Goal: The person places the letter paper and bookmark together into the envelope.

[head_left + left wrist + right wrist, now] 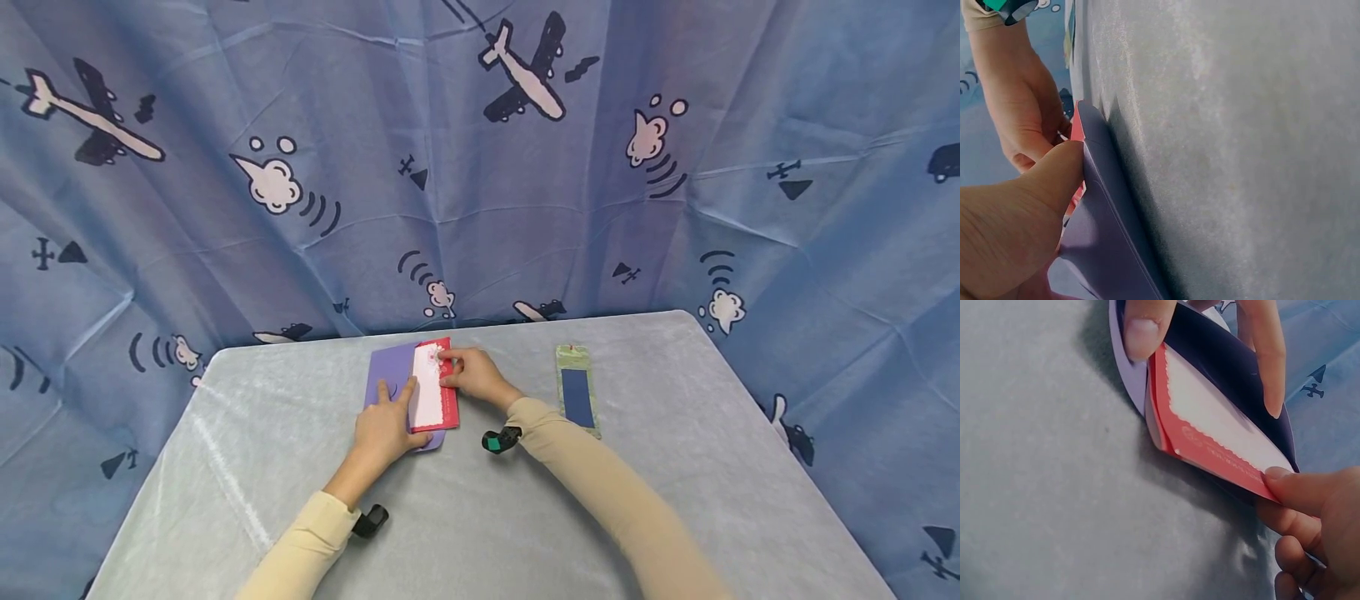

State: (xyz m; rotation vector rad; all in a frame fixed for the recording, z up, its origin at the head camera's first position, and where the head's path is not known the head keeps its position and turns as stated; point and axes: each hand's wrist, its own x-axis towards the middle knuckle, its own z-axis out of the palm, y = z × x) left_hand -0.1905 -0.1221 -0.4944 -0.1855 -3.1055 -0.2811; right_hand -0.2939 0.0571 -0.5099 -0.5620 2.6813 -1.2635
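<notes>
A purple paper envelope or folder (386, 364) lies on the table, with a red card bearing a white scalloped-edge panel (427, 396) over its right part. My left hand (380, 430) presses on the purple paper, fingers spread and thumb near the lower edge. In the right wrist view, the left thumb lies at the edge where the purple paper (1129, 381) meets the red card (1194, 440). My right hand (482, 377) pinches the card's right edge between thumb and fingers. The purple paper curves up around the card, and part of it is hidden beneath.
A green-bordered packet with a dark blue panel (577, 396) lies to the right, partly behind my right sleeve. The grey cloth-covered table (720, 467) ends at a blue curtain (360, 275) printed with planes. Black bands (371, 521) circle the wrists.
</notes>
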